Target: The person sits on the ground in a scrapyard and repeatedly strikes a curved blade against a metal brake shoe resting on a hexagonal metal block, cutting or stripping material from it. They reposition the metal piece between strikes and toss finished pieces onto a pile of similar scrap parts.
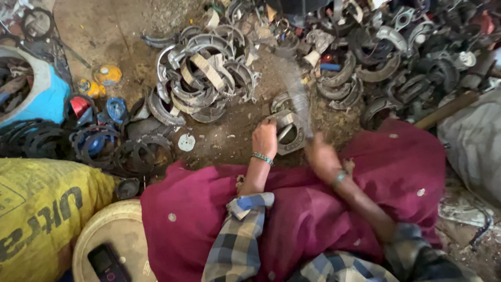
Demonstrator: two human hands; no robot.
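Left hand closed in a grip on a grey curved metal brake shoe, held on the dirt floor at 12 o'clock of the lap. Right hand grips a motion-blurred tool; a mis-aimed blow could strike the steadying fingers. Brake-shoe pile at 10 o'clock.

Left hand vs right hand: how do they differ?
The left hand is sharp and steady, gripping the curved grey metal brake shoe on the ground; the right hand is motion-blurred, holding a blurred tool angled upward. Both wear wrist bangles and checked sleeves.
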